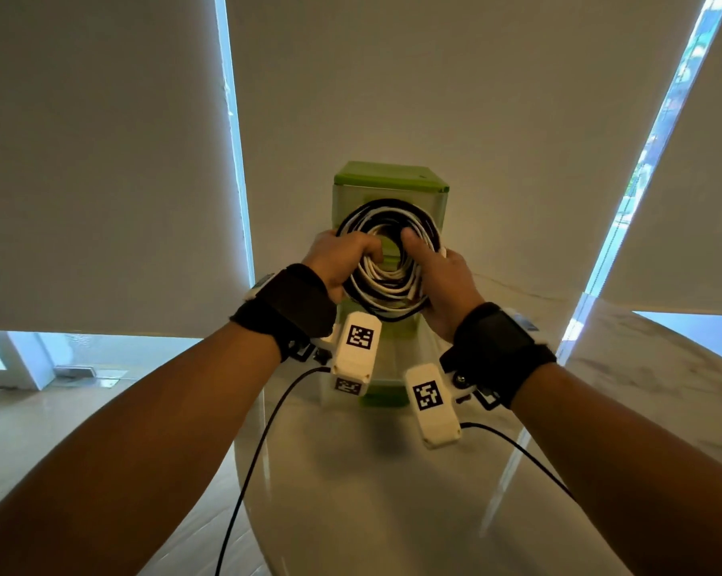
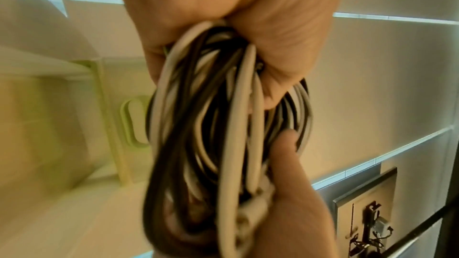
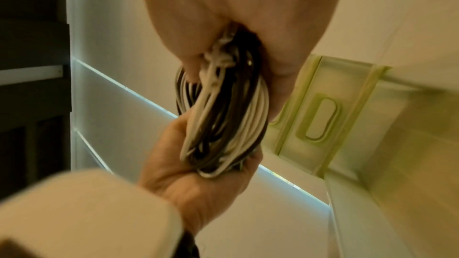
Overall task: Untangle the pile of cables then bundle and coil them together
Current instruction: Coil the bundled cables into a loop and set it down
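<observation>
A round coil of white and black cables is held up in the air between both hands, in front of a green drawer unit. My left hand grips the coil's left side with the thumb through the middle. My right hand grips the right side the same way. In the left wrist view the cable coil runs down from my left hand to the right hand. In the right wrist view my right hand clasps the coil above the left hand.
A green and translucent plastic drawer unit stands on the glossy white table just behind the coil. Black sensor wires trail from the wrist cameras over the table. Roller blinds cover the windows behind.
</observation>
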Demonstrator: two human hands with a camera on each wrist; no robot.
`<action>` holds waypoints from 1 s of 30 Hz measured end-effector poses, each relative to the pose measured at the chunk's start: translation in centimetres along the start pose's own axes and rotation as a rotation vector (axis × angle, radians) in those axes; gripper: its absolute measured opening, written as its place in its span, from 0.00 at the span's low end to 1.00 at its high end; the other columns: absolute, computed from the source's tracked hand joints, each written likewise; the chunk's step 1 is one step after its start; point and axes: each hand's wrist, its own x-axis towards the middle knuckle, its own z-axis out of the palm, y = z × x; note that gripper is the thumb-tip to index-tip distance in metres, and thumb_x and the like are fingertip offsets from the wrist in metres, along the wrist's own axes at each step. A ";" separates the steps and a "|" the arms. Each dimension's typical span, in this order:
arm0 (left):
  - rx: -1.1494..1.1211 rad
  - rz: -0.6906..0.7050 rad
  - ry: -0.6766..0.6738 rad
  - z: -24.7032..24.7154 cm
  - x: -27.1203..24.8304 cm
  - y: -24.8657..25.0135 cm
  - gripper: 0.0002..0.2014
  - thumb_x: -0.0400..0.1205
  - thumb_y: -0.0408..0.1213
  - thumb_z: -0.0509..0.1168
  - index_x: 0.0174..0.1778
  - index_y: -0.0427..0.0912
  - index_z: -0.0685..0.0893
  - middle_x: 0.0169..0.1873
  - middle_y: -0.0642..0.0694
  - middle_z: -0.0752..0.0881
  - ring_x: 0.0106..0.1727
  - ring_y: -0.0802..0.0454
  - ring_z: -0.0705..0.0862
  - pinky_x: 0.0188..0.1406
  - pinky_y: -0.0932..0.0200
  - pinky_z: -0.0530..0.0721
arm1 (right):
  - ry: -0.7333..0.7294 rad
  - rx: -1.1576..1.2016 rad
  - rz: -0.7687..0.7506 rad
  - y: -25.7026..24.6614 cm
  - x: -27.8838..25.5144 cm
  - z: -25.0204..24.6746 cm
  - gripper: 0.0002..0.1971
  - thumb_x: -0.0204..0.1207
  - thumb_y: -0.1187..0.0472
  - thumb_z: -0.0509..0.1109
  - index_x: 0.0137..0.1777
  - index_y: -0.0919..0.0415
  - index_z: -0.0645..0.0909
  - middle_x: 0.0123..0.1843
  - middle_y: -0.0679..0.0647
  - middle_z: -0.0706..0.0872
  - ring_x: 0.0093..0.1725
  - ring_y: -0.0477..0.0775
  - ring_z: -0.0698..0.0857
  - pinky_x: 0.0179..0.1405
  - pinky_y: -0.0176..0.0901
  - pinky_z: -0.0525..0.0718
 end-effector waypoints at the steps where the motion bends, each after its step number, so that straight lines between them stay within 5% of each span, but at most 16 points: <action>1: 0.004 -0.021 0.005 0.2 -0.1 -0.2 0.09 0.68 0.21 0.65 0.41 0.35 0.83 0.33 0.40 0.85 0.32 0.45 0.86 0.31 0.60 0.83 | 0.057 -0.053 -0.025 0.1 0.0 0.3 0.16 0.77 0.48 0.72 0.51 0.62 0.86 0.54 0.70 0.89 0.55 0.70 0.87 0.59 0.67 0.84; 3: 0.004 -0.063 -0.005 0.2 -0.2 -0.5 0.07 0.68 0.23 0.66 0.41 0.35 0.83 0.34 0.38 0.85 0.34 0.43 0.86 0.35 0.56 0.84 | 0.106 -0.134 -0.058 0.4 0.1 0.7 0.21 0.73 0.43 0.72 0.48 0.63 0.87 0.50 0.71 0.89 0.52 0.73 0.87 0.54 0.71 0.84; 5: -0.030 -0.118 -0.062 -0.1 0.0 -0.7 0.08 0.71 0.25 0.67 0.45 0.34 0.84 0.37 0.36 0.87 0.39 0.40 0.88 0.43 0.51 0.87 | 0.134 -0.189 -0.056 0.4 0.4 0.8 0.19 0.76 0.45 0.71 0.48 0.62 0.87 0.46 0.66 0.91 0.48 0.67 0.90 0.53 0.65 0.87; 8: 0.011 -0.180 -0.064 -0.4 0.5 -1.7 0.17 0.73 0.30 0.70 0.57 0.32 0.84 0.45 0.34 0.90 0.46 0.39 0.90 0.52 0.46 0.88 | 0.162 -0.257 0.049 0.7 1.1 0.6 0.20 0.77 0.45 0.70 0.51 0.65 0.85 0.47 0.63 0.91 0.47 0.61 0.90 0.52 0.58 0.87; 12: 0.084 -0.270 -0.069 -0.9 0.8 -3.7 0.20 0.76 0.36 0.73 0.62 0.34 0.82 0.49 0.34 0.90 0.51 0.40 0.90 0.56 0.46 0.87 | 0.138 -0.331 0.216 1.9 1.5 0.4 0.19 0.76 0.46 0.71 0.48 0.66 0.81 0.50 0.63 0.89 0.49 0.63 0.89 0.53 0.57 0.87; 17: 0.188 -0.262 -0.063 -1.2 0.7 -4.5 0.14 0.84 0.45 0.64 0.54 0.37 0.83 0.38 0.41 0.87 0.36 0.49 0.85 0.37 0.57 0.80 | 0.148 -0.395 0.336 2.8 2.1 0.4 0.24 0.78 0.47 0.69 0.60 0.70 0.78 0.54 0.65 0.88 0.51 0.65 0.89 0.55 0.59 0.87; 21: 0.477 -0.164 -0.034 -2.2 1.8 -4.7 0.14 0.87 0.40 0.56 0.41 0.35 0.78 0.31 0.41 0.78 0.27 0.51 0.74 0.28 0.60 0.71 | 0.108 -0.421 0.429 2.8 2.4 0.3 0.20 0.81 0.49 0.67 0.60 0.66 0.77 0.46 0.62 0.85 0.40 0.62 0.87 0.36 0.52 0.87; 23: 0.599 -0.136 -0.078 -3.0 2.3 -5.0 0.12 0.85 0.37 0.58 0.42 0.32 0.80 0.33 0.38 0.77 0.30 0.48 0.74 0.31 0.57 0.72 | 0.081 -0.448 0.466 3.1 2.4 0.1 0.18 0.81 0.49 0.67 0.58 0.65 0.75 0.44 0.61 0.84 0.37 0.61 0.86 0.36 0.52 0.87; 26: 0.691 -0.100 -0.097 -4.0 3.1 -5.8 0.13 0.80 0.34 0.65 0.49 0.24 0.85 0.37 0.35 0.81 0.40 0.46 0.81 0.43 0.50 0.82 | 0.056 -0.513 0.485 4.1 2.4 -0.1 0.19 0.82 0.48 0.66 0.57 0.67 0.77 0.43 0.62 0.83 0.44 0.63 0.86 0.48 0.58 0.88; 30: 0.890 -0.048 -0.093 -4.0 3.4 -5.8 0.12 0.78 0.35 0.68 0.43 0.26 0.87 0.34 0.38 0.82 0.40 0.46 0.81 0.42 0.50 0.83 | 0.009 -0.604 0.520 4.7 2.5 0.1 0.19 0.81 0.47 0.66 0.50 0.66 0.77 0.53 0.65 0.85 0.51 0.65 0.87 0.53 0.62 0.87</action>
